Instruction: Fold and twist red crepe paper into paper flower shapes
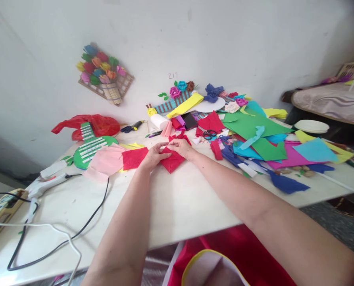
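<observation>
A folded piece of red crepe paper [171,165] rests on the table at the middle of the view, one corner pointing towards me. My left hand [155,156] pinches its left edge between thumb and fingers. From the other side, my right hand [181,148] has its fingertips closed on the upper part of the same paper. The two hands' fingertips nearly meet, and they hide some of the fold. Beside my left hand lies a flat red paper piece [134,158], with pale pink paper [102,161] further left.
Scissors [209,134] lie on red paper behind my hands. A heap of coloured paper [254,127] covers the right side. At the left are a green paper guitar shape [95,149], a white glue gun [50,186] and its black cord [101,204]. The table's front edge is close.
</observation>
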`<move>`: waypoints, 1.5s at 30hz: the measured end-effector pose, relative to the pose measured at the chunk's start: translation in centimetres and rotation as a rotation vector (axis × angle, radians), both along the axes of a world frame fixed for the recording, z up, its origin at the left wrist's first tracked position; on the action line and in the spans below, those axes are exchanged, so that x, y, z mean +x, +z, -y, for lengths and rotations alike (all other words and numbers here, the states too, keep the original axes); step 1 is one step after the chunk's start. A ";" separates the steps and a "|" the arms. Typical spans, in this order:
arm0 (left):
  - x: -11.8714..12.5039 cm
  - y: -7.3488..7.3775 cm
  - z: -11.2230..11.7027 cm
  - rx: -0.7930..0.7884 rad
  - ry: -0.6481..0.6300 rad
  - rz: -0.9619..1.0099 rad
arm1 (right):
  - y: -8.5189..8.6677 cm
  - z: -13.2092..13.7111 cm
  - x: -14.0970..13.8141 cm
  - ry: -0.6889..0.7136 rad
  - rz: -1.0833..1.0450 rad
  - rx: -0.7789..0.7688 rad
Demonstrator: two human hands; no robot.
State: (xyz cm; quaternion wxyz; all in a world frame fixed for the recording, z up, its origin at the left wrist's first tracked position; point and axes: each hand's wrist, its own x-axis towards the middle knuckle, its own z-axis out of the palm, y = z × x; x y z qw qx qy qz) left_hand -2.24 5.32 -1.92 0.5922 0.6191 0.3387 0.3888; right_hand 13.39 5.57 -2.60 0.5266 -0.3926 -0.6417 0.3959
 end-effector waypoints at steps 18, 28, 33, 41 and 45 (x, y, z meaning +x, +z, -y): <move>0.0 0.3 -0.1 -0.011 0.084 0.134 | 0.4 0.3 0.3 0.088 -0.165 -0.136; 0.1 0.3 0.1 -0.029 0.075 0.147 | 0.6 0.6 0.3 0.115 -0.187 -0.245; -0.3 0.2 -0.3 -0.044 0.213 0.147 | 0.2 -0.3 0.2 -0.097 -0.157 -0.170; -0.1 0.7 0.4 0.000 0.088 0.069 | -0.3 -0.8 0.3 -0.138 -0.182 -0.145; 0.0 0.6 0.4 -0.023 0.106 0.053 | -0.2 -0.5 0.2 -0.115 -0.149 -0.132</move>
